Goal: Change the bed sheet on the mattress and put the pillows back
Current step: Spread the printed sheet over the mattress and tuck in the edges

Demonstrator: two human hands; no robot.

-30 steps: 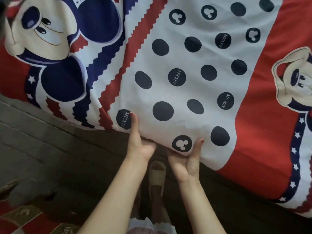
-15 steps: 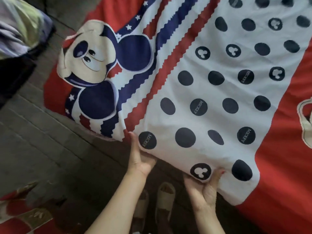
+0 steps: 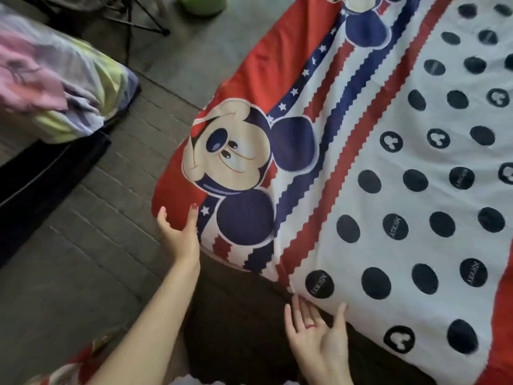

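A red, white and navy cartoon-mouse bed sheet (image 3: 374,168) lies spread over the mattress, filling the right of the head view. Its near edge hangs over the dark side of the mattress (image 3: 241,315). My left hand (image 3: 179,234) reaches the sheet's red lower-left corner, fingers straight, thumb against the cloth. My right hand (image 3: 316,334) is palm-up with spread fingers just under the sheet's near edge, fingertips at the hem. Neither hand grips the cloth.
A bundle of pastel bedding (image 3: 61,90) lies on a dark surface at the upper left. Dark metal legs (image 3: 138,20) and a green object (image 3: 202,4) stand on the grey floor (image 3: 83,245) at the top. Red patterned cloth (image 3: 69,368) shows at bottom left.
Both hands have let go of the sheet's near edge. The left hand moved left to the red corner, and the right hand opened below the hem. The view swung left.
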